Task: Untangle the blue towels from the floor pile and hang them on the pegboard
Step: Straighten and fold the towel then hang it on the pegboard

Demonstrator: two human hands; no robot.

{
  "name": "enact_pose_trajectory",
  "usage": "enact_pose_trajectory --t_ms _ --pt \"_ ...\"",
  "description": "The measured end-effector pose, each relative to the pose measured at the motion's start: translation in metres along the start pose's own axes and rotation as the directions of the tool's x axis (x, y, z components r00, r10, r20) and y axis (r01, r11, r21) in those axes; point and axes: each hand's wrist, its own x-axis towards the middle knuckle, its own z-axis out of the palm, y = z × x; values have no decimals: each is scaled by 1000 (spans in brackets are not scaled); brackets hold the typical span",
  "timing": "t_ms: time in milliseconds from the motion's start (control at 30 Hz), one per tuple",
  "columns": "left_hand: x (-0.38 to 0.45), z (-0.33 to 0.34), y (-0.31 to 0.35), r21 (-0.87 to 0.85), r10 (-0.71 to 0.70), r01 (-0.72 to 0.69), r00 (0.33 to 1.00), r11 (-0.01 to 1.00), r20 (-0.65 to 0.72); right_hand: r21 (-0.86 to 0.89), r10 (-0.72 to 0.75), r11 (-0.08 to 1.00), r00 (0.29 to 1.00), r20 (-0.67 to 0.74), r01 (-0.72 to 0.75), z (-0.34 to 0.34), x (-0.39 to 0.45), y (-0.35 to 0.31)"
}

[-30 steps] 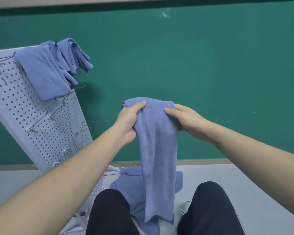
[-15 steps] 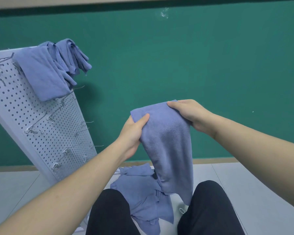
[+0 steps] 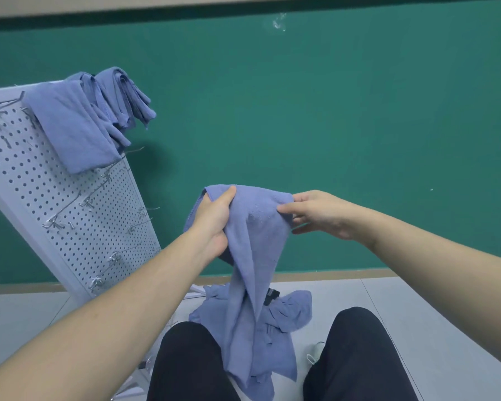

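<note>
We hold one blue towel (image 3: 252, 241) up in front of the green wall (image 3: 344, 125). Our left hand (image 3: 214, 218) grips its top edge, and our right hand (image 3: 315, 214) pinches its other corner. It hangs down over the towel pile (image 3: 287, 316) on the floor (image 3: 417, 314). Left of it, more towels (image 3: 78, 125) hang on the pegboard (image 3: 70, 215).
</note>
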Motion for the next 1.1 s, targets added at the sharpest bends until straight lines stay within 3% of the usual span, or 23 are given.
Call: enact_pose_trajectory --t_ms 167,233,300,400,500,600,733,833,900,1000,1100 --pt "2 -10 8 59 4 -4 1000 998 6 3 -75 997 993 -89 76 11 -1 -12" --pt "-3 -10 14 61 -71 69 997 996 38 4 -95 995 990 -108 96 16 0 -15" --pt "-8 -10 18 21 -174 172 978 985 119 27 -96 994 984 -147 101 19 1 -17" --pt "-11 -14 18 -49 -187 208 944 977 271 139 -56 987 975 -213 87 19 6 -17" --pt "-13 -22 12 -47 -134 162 918 986 374 274 7 960 970 -244 62 13 8 -18" --pt "-15 -24 0 13 -51 51 876 999 479 290 47 957 967 -252 29 7 9 -19" --pt "-22 -12 -11 41 73 -101 897 994 435 271 99 962 954 -283 -19 4 10 -19" --pt "-19 -8 -11 -19 62 -59 920 998 388 367 130 929 966 -222 -41 3 10 -18" --pt "-16 -6 -9 -57 47 -30 941 998 336 427 91 903 992 -85 -46 0 8 -18" --pt "-11 -5 -4 -101 -39 67 965 993 260 380 23 923 996 86 -54 -5 3 -17" --pt "-7 -6 1 -125 -131 164 963 978 235 328 8 943 989 147 -56 -3 0 -12"
